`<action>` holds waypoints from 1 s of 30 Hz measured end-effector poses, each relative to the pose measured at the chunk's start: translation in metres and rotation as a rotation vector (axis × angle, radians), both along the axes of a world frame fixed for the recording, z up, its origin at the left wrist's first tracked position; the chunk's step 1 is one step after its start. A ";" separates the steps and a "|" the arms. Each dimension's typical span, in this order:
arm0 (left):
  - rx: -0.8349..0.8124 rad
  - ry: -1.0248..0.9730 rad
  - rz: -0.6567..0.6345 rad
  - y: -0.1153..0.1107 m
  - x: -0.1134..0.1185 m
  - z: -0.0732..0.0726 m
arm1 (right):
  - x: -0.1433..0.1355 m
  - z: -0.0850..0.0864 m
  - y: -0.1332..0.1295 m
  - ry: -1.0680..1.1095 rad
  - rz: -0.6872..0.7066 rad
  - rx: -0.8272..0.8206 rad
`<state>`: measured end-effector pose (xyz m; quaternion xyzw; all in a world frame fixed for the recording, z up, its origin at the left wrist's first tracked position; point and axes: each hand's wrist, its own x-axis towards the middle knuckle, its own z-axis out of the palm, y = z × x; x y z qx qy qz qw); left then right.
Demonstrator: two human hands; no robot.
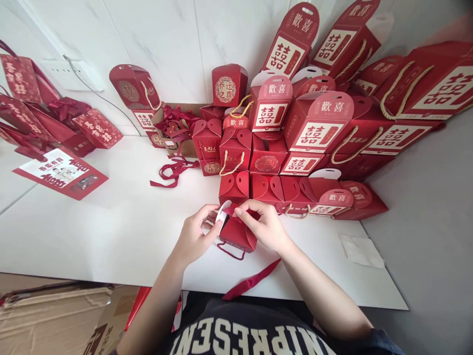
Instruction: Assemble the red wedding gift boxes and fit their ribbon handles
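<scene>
Gripping red box [240,233] flap, stacked gift boxes [268,157] behind, ribbon [252,282] alongside

Red gift box [239,233] at table [155,236] front. L hand [199,231] grips its white-lined flap, R hand [264,224] pinches ribbon [231,209] at its top. Dark-red cord handle [232,252] hangs nearer the person; stacked red boxes [269,158] stand behind gift box, ribbon pile [175,121] behind-left.
</scene>
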<state>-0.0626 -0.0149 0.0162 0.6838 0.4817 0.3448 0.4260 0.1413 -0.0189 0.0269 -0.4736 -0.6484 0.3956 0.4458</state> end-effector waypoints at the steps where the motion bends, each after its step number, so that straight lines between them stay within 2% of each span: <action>1: -0.002 0.000 0.002 0.000 0.000 0.000 | 0.001 0.000 0.000 0.006 -0.001 -0.005; 11: -0.052 -0.038 -0.021 -0.001 -0.001 0.000 | -0.005 -0.001 0.000 -0.066 0.059 0.029; 17: -0.064 -0.076 0.034 0.004 0.003 -0.006 | -0.005 -0.003 0.000 -0.115 0.100 0.076; 23: -0.130 -0.201 0.031 0.007 0.008 -0.009 | -0.003 -0.004 -0.001 -0.098 0.114 0.072; 30: -0.076 -0.211 0.037 0.008 0.017 -0.009 | -0.002 -0.003 -0.003 -0.082 0.122 0.103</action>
